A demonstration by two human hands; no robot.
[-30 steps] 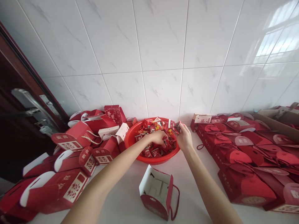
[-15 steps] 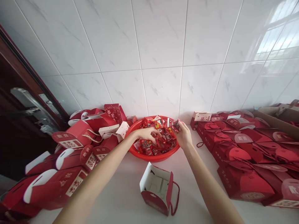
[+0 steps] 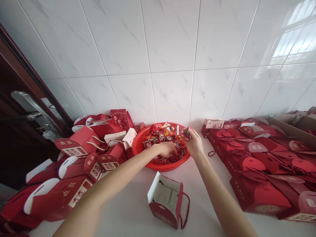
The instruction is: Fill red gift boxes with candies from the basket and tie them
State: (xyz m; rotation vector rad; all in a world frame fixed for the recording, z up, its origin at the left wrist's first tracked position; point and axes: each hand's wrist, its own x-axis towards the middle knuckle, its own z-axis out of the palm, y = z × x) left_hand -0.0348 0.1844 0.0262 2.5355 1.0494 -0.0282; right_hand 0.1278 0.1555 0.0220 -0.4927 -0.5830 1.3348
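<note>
A round red plastic basin (image 3: 137, 144) full of red-wrapped candies (image 3: 161, 136) stands against the wall. My left hand (image 3: 168, 149) is down among the candies, at the middle right of the basin. Its fingers curl downward and their tips are partly hidden, so whatever they grip does not show. Over the basin's right rim, my right hand (image 3: 195, 141) is closed around a few wrapped candies (image 3: 186, 133) at its fingertips. In front of the basin sits an open red gift box (image 3: 165, 200), white inside, with a red cord handle on its right side.
Red gift boxes (image 3: 76, 144) are heaped on the left, several with flaps up. On the right, closed red boxes (image 3: 261, 184) stand in rows, with a cardboard carton (image 3: 291, 126) behind. A dark door (image 3: 14, 115) with a metal handle is at far left; a tiled wall (image 3: 170, 95) rises behind.
My left hand has shifted right and slightly lower within the basin, and its fingers look more curled. My right hand has stayed by the rim with its candies. The open box has not moved.
</note>
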